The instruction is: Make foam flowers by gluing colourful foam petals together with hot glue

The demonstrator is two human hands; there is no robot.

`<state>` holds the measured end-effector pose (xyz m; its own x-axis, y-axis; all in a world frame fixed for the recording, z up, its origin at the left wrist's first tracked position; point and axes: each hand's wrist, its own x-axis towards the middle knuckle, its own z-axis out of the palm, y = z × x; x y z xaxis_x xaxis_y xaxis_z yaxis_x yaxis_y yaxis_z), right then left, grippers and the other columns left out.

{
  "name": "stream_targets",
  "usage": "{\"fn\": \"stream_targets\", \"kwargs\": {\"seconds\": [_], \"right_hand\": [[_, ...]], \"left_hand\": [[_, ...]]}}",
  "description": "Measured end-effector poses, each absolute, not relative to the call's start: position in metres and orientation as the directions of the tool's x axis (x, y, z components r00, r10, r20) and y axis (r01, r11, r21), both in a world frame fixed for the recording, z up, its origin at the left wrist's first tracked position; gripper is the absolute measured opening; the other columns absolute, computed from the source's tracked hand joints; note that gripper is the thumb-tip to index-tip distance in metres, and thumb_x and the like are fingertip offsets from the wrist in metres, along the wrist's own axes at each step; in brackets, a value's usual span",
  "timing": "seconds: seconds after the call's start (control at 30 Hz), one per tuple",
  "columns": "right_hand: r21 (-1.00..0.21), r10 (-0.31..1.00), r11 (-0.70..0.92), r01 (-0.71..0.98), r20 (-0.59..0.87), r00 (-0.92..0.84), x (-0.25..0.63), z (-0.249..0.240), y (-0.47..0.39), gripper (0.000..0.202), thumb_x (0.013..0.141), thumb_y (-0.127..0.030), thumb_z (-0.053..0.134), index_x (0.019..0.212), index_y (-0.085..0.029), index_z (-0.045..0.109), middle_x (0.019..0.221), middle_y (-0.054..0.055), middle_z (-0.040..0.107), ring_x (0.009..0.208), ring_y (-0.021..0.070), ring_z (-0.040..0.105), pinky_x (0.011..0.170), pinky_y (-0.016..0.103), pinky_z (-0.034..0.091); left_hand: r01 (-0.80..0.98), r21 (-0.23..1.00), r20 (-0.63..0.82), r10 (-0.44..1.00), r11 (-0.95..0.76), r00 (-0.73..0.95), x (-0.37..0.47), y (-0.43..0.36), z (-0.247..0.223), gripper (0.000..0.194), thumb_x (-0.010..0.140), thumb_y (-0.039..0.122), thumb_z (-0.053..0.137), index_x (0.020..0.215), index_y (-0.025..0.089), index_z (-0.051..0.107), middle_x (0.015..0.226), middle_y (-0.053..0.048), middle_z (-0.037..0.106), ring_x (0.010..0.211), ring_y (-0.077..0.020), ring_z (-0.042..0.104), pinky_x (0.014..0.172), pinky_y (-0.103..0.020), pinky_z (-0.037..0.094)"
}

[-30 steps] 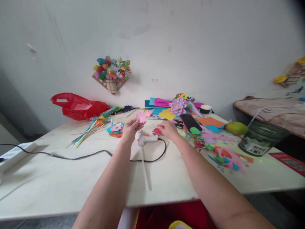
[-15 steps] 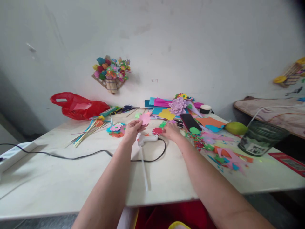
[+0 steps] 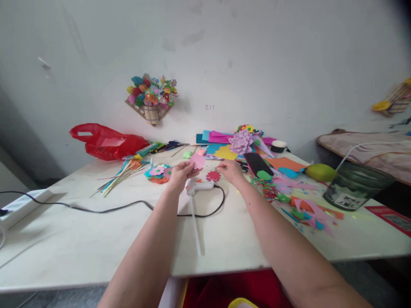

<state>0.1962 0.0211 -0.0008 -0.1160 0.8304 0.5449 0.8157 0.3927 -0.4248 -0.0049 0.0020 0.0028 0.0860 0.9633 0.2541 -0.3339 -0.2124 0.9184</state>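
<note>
Pink cutout (image 3: 198, 161), seemingly unlayered, is sitting pinched in the left hand (image 3: 181, 174) beyond the glue gun (image 3: 201, 186), apparently finished flowers (image 3: 157, 171) are lying left of the gun, and the curled right hand (image 3: 232, 172) is hiding any hold.

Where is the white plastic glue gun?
In the head view, the glue gun lies mid-picture on the white table, in front of the red scalloped flower cutout and close to the bare left hand.

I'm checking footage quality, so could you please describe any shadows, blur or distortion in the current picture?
Head view: a soft shadow beside the power strip; fine detail indistinct around the right hand; jar seemingly stretched; top right corner dark.
</note>
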Motion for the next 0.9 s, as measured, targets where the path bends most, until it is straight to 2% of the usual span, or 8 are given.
{"fn": "stream_targets", "kwargs": {"seconds": [0.07,0.13,0.23,0.3,0.43,0.57,0.77,0.9], "right_hand": [[-0.624,0.834,0.438,0.647,0.551,-0.033,0.192,0.001,0.023,0.012,0.071,-0.025,0.057,0.074,-0.017,0.066,0.077,0.004,0.067,0.073,0.0149,0.058,0.071,0.027,0.042],[-0.752,0.841,0.481,0.450,0.542,0.008,0.188,0.002,0.023,0.013,0.068,-0.025,0.058,0.074,-0.016,0.065,0.074,0.003,0.067,0.069,0.0144,0.059,0.068,0.027,0.044],[-0.824,0.845,0.518,0.229,0.534,0.009,0.181,0.005,0.020,0.017,0.064,-0.027,0.061,0.076,-0.015,0.065,0.073,0.003,0.067,0.067,0.0145,0.058,0.066,0.028,0.045],[-0.834,0.846,0.526,0.167,0.533,0.001,0.177,0.007,0.016,0.020,0.063,-0.029,0.062,0.076,-0.015,0.065,0.073,0.003,0.066,0.067,0.0146,0.058,0.067,0.028,0.045],[-0.786,0.802,0.589,0.190,0.597,-0.015,0.170,0.011,0.008,0.016,0.065,-0.029,0.061,0.072,-0.016,0.065,0.073,0.004,0.065,0.072,0.0157,0.058,0.069,0.029,0.044],[-0.693,0.727,0.667,0.273,0.685,-0.039,0.167,0.013,0.003,0.011,0.067,-0.027,0.062,0.070,-0.018,0.067,0.087,0.005,0.062,0.089,0.0169,0.055,0.076,0.029,0.042],[-0.667,0.732,0.640,0.382,0.679,-0.042,0.165,0.012,0.003,0.007,0.069,-0.024,0.063,0.071,-0.021,0.069,0.097,0.005,0.060,0.094,0.0164,0.051,0.085,0.032,0.039],[-0.645,0.732,0.625,0.440,0.680,-0.043,0.165,0.012,0.002,0.008,0.070,-0.023,0.063,0.072,-0.022,0.070,0.101,0.004,0.060,0.095,0.0166,0.050,0.085,0.032,0.039]], "left_hand": [[-0.324,0.922,0.254,0.963,-0.213,0.090,-0.004,0.002,0.002,0.028,0.061,0.032,0.071,0.073,0.012,0.056,0.064,-0.003,0.064,0.071,-0.0178,0.066,0.064,-0.026,0.053],[-0.311,0.927,0.252,0.963,-0.211,0.098,-0.004,0.002,0.002,0.027,0.061,0.032,0.071,0.072,0.012,0.056,0.065,-0.003,0.064,0.070,-0.0174,0.066,0.065,-0.026,0.053],[-0.281,0.936,0.255,0.959,-0.213,0.123,-0.003,0.002,0.001,0.027,0.061,0.032,0.071,0.072,0.012,0.058,0.066,-0.004,0.065,0.068,-0.0157,0.065,0.065,-0.026,0.053],[-0.263,0.941,0.253,0.958,-0.211,0.138,-0.003,0.003,0.000,0.026,0.061,0.032,0.071,0.072,0.012,0.059,0.067,-0.004,0.065,0.065,-0.0142,0.064,0.065,-0.026,0.053],[-0.241,0.952,0.233,0.959,-0.190,0.160,-0.002,0.003,0.000,0.025,0.061,0.032,0.071,0.071,0.012,0.060,0.066,-0.003,0.064,0.061,-0.0127,0.063,0.063,-0.025,0.053],[-0.229,0.957,0.225,0.956,-0.180,0.188,0.000,0.001,0.000,0.025,0.061,0.032,0.071,0.072,0.012,0.060,0.066,-0.003,0.064,0.066,-0.0149,0.064,0.064,-0.025,0.053],[-0.230,0.958,0.220,0.951,-0.169,0.218,0.000,0.001,-0.001,0.025,0.060,0.032,0.072,0.071,0.012,0.060,0.065,-0.003,0.063,0.064,-0.0139,0.063,0.063,-0.025,0.053],[-0.230,0.959,0.216,0.949,-0.163,0.229,0.001,0.000,0.000,0.025,0.060,0.032,0.072,0.070,0.012,0.060,0.064,-0.002,0.063,0.060,-0.0125,0.062,0.063,-0.025,0.053]]}}
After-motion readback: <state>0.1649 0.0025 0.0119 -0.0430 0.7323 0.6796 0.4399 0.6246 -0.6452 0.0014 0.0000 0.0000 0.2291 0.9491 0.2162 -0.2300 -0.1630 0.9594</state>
